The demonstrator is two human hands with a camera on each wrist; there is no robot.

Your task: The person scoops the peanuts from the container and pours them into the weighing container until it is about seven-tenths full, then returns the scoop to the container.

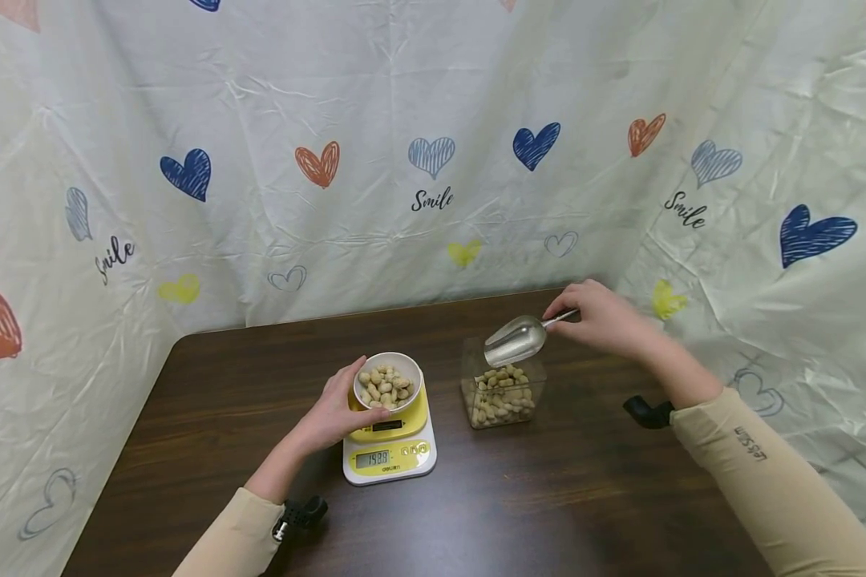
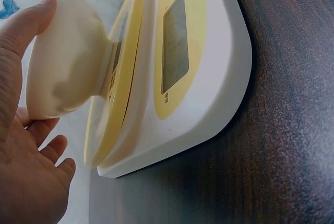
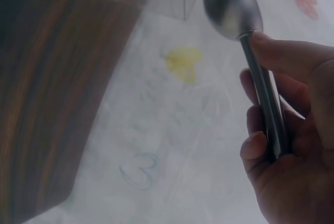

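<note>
A small white bowl of pale nuts, which look like pistachios, sits on the platform of a yellow and white kitchen scale. My left hand holds this bowl by its sides, thumb and fingers spread round the wall. In the left wrist view, the bowl stands on the yellow plate, with digits lit on the display in the head view. Above a clear box of the same nuts, my right hand grips a metal scoop by its handle. Bare metal shows inside the scoop.
The dark wooden table ends at the back against a white curtain printed with hearts. That curtain also hangs down both sides. The clear box stands a short way right of the scale.
</note>
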